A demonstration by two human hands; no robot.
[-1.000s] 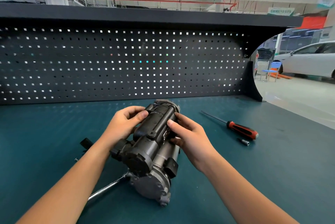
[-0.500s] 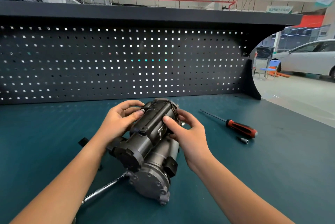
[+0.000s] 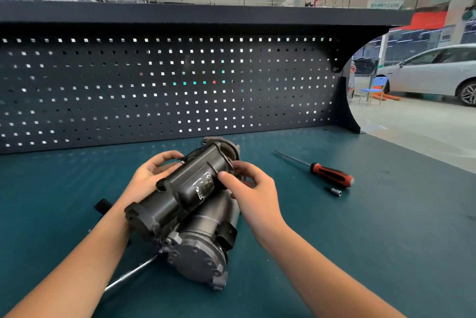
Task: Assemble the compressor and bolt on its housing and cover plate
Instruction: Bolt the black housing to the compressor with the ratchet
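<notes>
Reckon my left hand and right hand, just loosely curled round the dark-grey cylindrical metal compressor, might let it roll.

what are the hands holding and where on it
The compressor: left hand grips the top cylinder's left side, right hand its right side.

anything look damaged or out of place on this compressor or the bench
On the upper cylinder of the compressor, the label beside the thumb of the right hand looks torn and crinkled. A chrome handle lies partly under the compressor's near end. Nothing looks spilled.
</notes>
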